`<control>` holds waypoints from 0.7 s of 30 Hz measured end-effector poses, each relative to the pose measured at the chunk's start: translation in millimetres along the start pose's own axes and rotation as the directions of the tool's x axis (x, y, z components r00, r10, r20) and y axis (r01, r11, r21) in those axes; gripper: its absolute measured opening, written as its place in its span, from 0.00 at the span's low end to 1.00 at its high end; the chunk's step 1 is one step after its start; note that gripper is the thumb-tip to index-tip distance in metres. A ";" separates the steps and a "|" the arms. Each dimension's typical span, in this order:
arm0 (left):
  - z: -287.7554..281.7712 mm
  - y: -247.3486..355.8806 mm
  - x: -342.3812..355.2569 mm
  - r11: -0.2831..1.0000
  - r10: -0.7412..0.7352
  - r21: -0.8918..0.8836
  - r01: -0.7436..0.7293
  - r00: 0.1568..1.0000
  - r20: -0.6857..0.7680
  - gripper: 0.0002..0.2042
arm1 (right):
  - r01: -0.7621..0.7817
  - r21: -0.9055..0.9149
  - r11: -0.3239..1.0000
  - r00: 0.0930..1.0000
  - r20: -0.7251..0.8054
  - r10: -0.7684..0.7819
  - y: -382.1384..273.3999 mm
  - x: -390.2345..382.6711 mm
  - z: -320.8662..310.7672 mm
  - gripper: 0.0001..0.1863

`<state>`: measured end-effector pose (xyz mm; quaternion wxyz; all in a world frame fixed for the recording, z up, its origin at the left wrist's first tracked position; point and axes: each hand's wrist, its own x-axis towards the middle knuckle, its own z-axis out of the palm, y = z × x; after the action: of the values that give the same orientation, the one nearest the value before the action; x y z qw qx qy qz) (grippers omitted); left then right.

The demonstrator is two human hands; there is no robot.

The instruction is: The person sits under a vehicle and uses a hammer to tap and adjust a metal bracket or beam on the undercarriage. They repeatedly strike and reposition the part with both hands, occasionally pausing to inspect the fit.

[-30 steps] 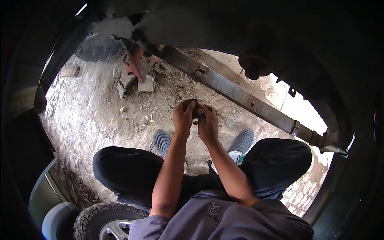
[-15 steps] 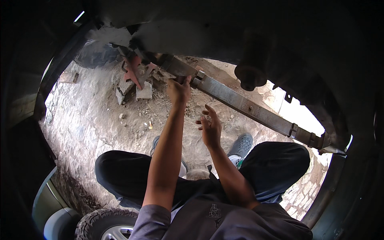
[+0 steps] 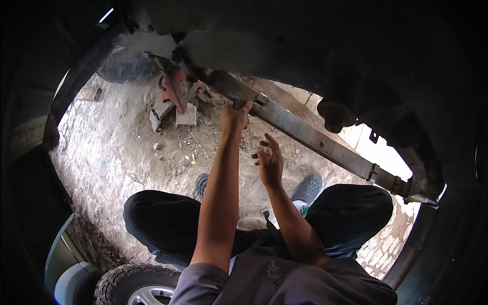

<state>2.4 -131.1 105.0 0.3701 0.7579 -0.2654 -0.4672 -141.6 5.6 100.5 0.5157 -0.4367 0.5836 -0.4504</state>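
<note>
A long grey metal bar (image 3: 305, 136), apparently a vehicle's axle or steering beam, slants from upper left to lower right, with clamp-like fittings along it. My left hand (image 3: 234, 119) is raised to its underside near the upper-left fitting (image 3: 261, 98). Those fingers are closed round a short dark piece against the bar; what it is, I cannot make out. Lower and to the right, my right hand (image 3: 270, 165) hangs below the bar, apart from it. Its fingers are loosely curled and spaced, with nothing in them.
Dark vehicle bodywork surrounds the opening overhead. A red stand (image 3: 174, 89) and broken concrete blocks (image 3: 186, 115) are at the upper left. A tyre (image 3: 119, 287) lies at lower left. Rough ground (image 3: 117, 147) with small rubble spreads under my bent legs.
The view has shifted slightly, so the bar and stand appear a little farther right. My left hand stays closed at the bar, and my right hand keeps nearly the same pose.
</note>
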 end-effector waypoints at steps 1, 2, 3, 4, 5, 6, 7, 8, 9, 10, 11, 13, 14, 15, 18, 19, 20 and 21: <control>1.9 3.9 0.5 0.998 0.005 -0.062 -0.004 1.000 0.020 0.26 | -0.005 0.002 1.000 1.000 -0.006 0.005 2.7 2.1 -2.3 0.29; 0.3 8.2 -3.8 0.993 0.002 -0.121 0.002 0.999 0.036 0.27 | 0.000 -0.007 1.000 1.000 -0.009 0.000 3.7 2.2 -4.2 0.29; 0.5 12.9 -9.4 0.984 0.000 -0.179 0.011 0.998 0.057 0.27 | 0.004 -0.017 1.000 1.000 -0.016 -0.004 3.6 2.2 -7.7 0.29; 5.6 20.7 -14.1 0.995 -0.015 -0.100 0.015 1.000 0.001 0.28 | 0.008 -0.027 1.000 1.000 -0.024 -0.009 3.9 1.4 -11.5 0.29; 8.5 31.3 -14.5 1.000 -0.021 -0.023 0.019 0.997 -0.068 0.28 | 0.008 -0.015 1.000 1.000 -0.021 -0.008 4.3 0.0 -10.3 0.29; 9.5 39.1 -13.6 0.998 -0.021 0.055 0.028 0.991 -0.136 0.28 | 0.007 -0.003 1.000 1.000 -0.019 -0.007 4.8 -1.5 -9.4 0.29; 8.3 36.0 -7.8 0.998 -0.034 0.052 0.039 0.995 -0.092 0.31 | 0.007 0.008 1.000 1.000 -0.018 -0.007 5.3 -3.2 -9.1 0.29; 9.7 26.6 -4.6 0.995 -0.036 0.083 0.046 0.993 -0.109 0.32 | -0.004 0.012 1.000 1.000 -0.029 0.004 4.7 -6.0 -8.8 0.29; 11.4 20.8 -0.7 0.992 -0.031 0.115 0.046 0.991 -0.128 0.32 | -0.008 0.021 1.000 0.999 -0.041 0.009 2.4 -6.1 -8.3 0.29; 11.8 14.5 3.3 0.988 -0.026 0.146 0.048 0.989 -0.147 0.33 | -0.013 0.030 0.999 0.999 -0.052 0.015 0.2 -6.2 -7.4 0.28; 9.0 1.8 8.1 0.993 -0.035 0.111 0.051 0.989 -0.141 0.33 | -0.016 0.038 0.999 0.999 -0.048 0.018 1.1 -5.3 -5.5 0.28; 6.7 -17.2 10.9 0.998 -0.048 0.038 0.052 0.993 -0.106 0.34 | -0.017 0.046 0.999 0.998 -0.060 0.020 3.6 -1.8 -9.0 0.28; 7.1 -16.9 8.8 1.000 -0.026 0.013 0.027 0.995 -0.094 0.34 | -0.007 0.043 0.999 0.998 -0.062 0.009 6.2 -1.5 -12.4 0.28; 7.0 -16.5 7.1 1.000 -0.003 -0.012 0.002 0.997 -0.082 0.34 | 0.004 0.039 0.999 0.998 -0.063 -0.001 9.0 -0.6 -15.1 0.28; 2.8 -13.6 8.9 1.000 0.009 0.031 -0.005 0.995 -0.102 0.33 | -0.013 0.060 0.998 0.998 -0.053 0.016 4.8 -3.6 -17.6 0.28; -0.3 -14.9 8.1 0.999 0.016 0.043 -0.011 0.992 -0.124 0.33 | -0.026 0.072 0.997 0.998 -0.047 0.030 2.3 -5.3 -16.6 0.28; 0.2 -15.1 7.5 0.998 0.026 0.052 -0.019 0.990 -0.140 0.33 | -0.022 0.082 0.996 0.999 -0.043 0.026 4.3 -5.1 -17.5 0.28; 1.0 -14.5 7.5 0.998 0.047 0.047 -0.040 0.986 -0.162 0.33 | -0.018 0.091 0.996 0.999 -0.039 0.022 7.3 -4.4 -17.7 0.28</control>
<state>5.4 -128.5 89.2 0.3841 0.7955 -0.2607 -0.3894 -159.2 12.8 95.3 0.5277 -0.3977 0.5772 -0.4799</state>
